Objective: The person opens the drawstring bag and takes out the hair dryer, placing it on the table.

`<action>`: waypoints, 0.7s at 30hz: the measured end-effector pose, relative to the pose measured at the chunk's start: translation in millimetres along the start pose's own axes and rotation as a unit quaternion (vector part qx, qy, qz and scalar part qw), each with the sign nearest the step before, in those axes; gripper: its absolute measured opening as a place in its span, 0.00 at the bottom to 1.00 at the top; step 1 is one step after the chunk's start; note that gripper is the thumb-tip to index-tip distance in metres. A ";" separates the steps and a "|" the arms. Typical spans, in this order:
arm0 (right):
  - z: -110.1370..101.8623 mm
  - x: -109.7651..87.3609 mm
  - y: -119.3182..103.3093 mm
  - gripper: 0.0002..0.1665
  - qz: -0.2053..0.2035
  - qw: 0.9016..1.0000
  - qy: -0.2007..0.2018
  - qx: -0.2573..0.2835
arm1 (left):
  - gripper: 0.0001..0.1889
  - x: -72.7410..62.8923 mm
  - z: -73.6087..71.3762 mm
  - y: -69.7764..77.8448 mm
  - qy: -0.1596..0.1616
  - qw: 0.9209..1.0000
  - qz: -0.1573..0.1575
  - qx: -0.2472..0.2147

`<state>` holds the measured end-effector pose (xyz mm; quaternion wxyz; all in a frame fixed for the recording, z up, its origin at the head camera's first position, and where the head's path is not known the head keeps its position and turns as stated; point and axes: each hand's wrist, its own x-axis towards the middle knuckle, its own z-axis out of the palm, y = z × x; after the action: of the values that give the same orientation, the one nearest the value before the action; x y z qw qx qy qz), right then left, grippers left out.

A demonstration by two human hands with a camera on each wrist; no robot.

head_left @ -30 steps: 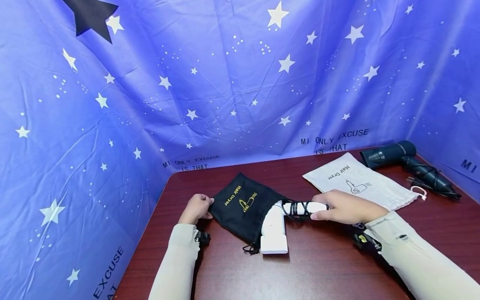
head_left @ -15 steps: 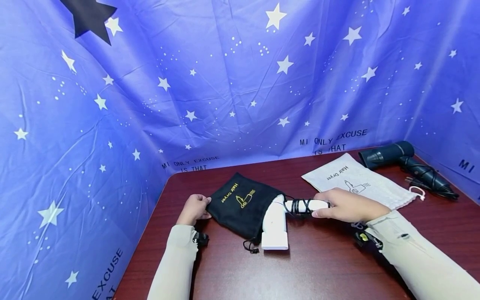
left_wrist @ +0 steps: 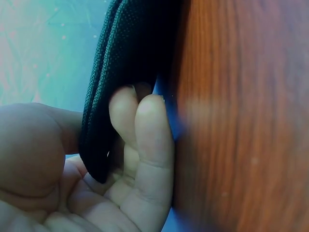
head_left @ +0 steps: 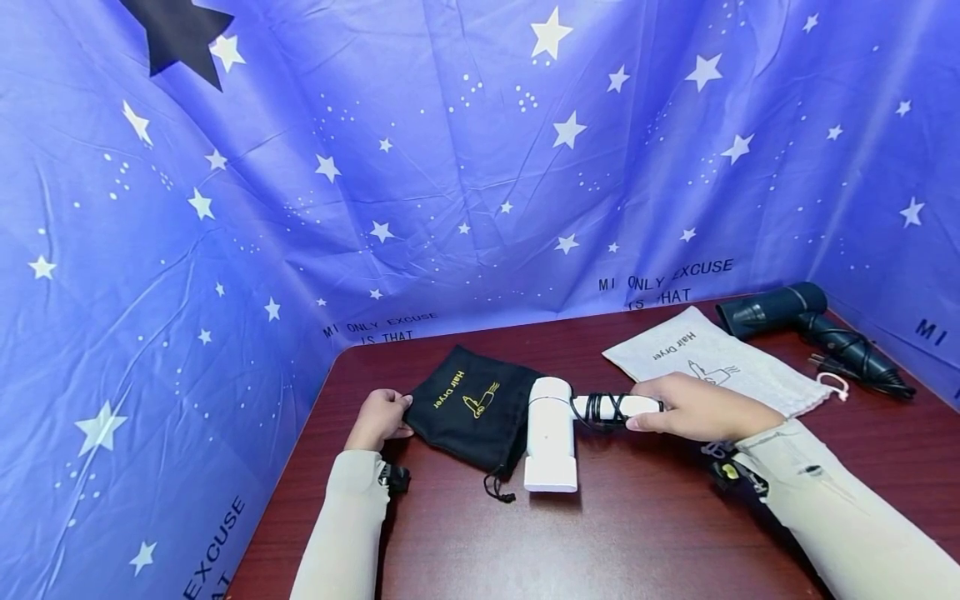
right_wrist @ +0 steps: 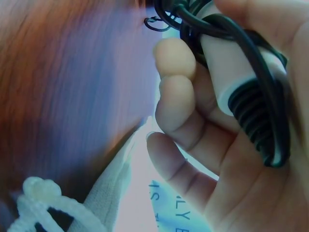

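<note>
A white hair dryer (head_left: 551, 437) with its black cord wound round the handle lies across the middle of the head view. My right hand (head_left: 693, 407) grips the end of that handle; the right wrist view shows the fingers curled by the handle's black cord sleeve (right_wrist: 253, 118). Left of the dryer is a black drawstring bag (head_left: 468, 408) with yellow "Hair Dryer" print. My left hand (head_left: 378, 418) pinches the bag's left corner, and the left wrist view shows the cloth (left_wrist: 104, 96) between thumb and fingers. The dryer's body overlaps the bag's right, drawstring end.
A white drawstring bag (head_left: 660, 346) with the same print lies behind my right hand. Beyond it, a dark hair dryer (head_left: 776, 310) with a wrapped cord rests at the table's back right. Starry blue cloth (head_left: 465, 167) hangs around the brown table (head_left: 450, 550).
The black bag has moved left with my left hand, and more of the white dryer's body shows outside it. My right hand keeps its grip on the handle with little movement.
</note>
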<state>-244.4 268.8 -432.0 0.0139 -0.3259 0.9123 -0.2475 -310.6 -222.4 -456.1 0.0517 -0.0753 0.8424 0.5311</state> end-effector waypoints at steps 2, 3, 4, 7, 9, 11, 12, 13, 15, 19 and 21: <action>-0.2 -0.4 0.7 0.06 0.001 1.000 0.002 0.003 | 0.12 0.1 0.1 0.0 0.000 1.000 -0.003 -0.002; -0.4 -0.8 1.2 0.06 0.001 1.000 0.003 0.008 | 0.12 0.2 0.1 0.0 0.000 1.000 -0.004 -0.003; -0.7 -1.2 1.6 0.07 0.005 1.000 0.003 0.013 | 0.11 0.2 0.1 -0.1 0.001 1.000 -0.005 -0.003; -2.3 -3.1 3.1 0.08 0.017 0.999 0.004 0.028 | 0.11 0.3 0.2 -0.2 0.002 1.000 -0.008 -0.004; -4.0 -4.3 4.4 0.09 0.027 0.999 0.004 0.038 | 0.11 0.5 -0.1 -0.3 0.005 1.000 -0.006 0.000; -5.5 -5.4 6.0 0.10 0.038 0.998 0.005 0.040 | 0.11 0.7 -0.7 -0.6 0.007 1.000 -0.004 0.002; -6.1 -5.7 6.8 0.10 0.045 0.998 0.006 0.040 | 0.12 0.7 -1.0 -0.9 0.007 1.000 -0.003 0.003; -6.6 -6.0 8.1 0.11 0.050 0.998 0.006 0.040 | 0.12 0.9 -1.4 -1.3 0.008 1.000 -0.002 0.003; -7.4 -6.5 10.6 0.12 0.058 0.997 0.006 0.041 | 0.12 0.9 -1.9 -2.0 0.008 1.000 -0.001 0.002; -7.7 -7.4 16.1 0.13 0.068 0.997 0.011 0.043 | 0.13 1.4 -2.1 -3.8 0.006 1.000 -0.004 -0.003; -7.7 -8.2 18.1 0.14 0.067 0.997 0.017 0.045 | 0.13 1.2 -2.2 -4.0 0.006 1.000 -0.003 -0.003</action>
<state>-250.0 289.2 -434.7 0.0298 -0.2591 0.9201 -0.2921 -311.1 -226.2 -458.8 0.0484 -0.0813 0.8407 0.5332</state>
